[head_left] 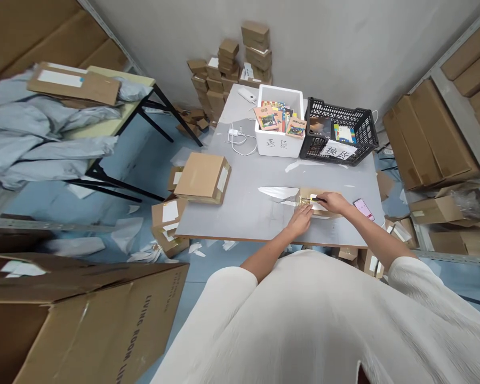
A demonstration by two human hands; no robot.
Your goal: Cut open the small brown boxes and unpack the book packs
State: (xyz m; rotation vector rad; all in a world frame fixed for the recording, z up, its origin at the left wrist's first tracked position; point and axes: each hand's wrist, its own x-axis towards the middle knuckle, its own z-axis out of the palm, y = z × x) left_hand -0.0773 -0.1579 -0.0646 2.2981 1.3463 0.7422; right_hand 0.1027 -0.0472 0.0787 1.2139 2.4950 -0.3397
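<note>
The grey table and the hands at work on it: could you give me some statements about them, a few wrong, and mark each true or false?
1. The right hand holds a slim dark tool. True.
2. The white box stands left of the black crate. True.
3. The white box is empty. False: books stick out of it.
4. The left hand reaches into the black crate. False: the left hand touches the small carton.
5. The phone lies left of the small carton. False: it lies to the right.
6. A larger carton is on the table. True.

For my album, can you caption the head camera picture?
Left hand on a cardboard box, right hand holding a dark tool.
</note>
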